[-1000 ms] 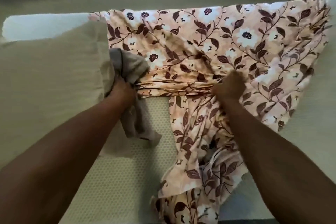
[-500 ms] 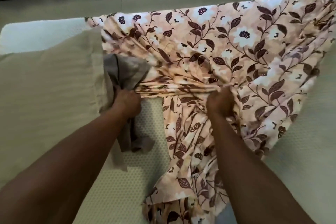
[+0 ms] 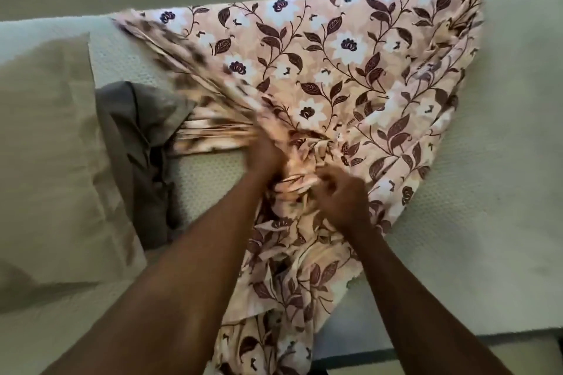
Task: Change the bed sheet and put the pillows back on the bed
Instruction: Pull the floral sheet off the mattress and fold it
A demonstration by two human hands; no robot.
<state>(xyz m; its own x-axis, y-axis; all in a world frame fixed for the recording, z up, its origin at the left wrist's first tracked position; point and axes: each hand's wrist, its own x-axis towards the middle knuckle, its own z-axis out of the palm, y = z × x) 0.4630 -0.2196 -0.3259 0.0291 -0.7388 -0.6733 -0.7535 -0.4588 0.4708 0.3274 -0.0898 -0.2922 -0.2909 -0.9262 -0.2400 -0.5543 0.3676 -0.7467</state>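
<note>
Floral sheet (image 3: 350, 70) fanned out beyond, left hand (image 3: 265, 155) and right hand (image 3: 341, 192) close together, fists gripping its gathers

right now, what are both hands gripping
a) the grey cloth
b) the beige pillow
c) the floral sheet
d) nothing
c: the left hand and the right hand both grip the bunched middle of the floral sheet, while the grey cloth and the beige pillow lie untouched to their left.
</note>
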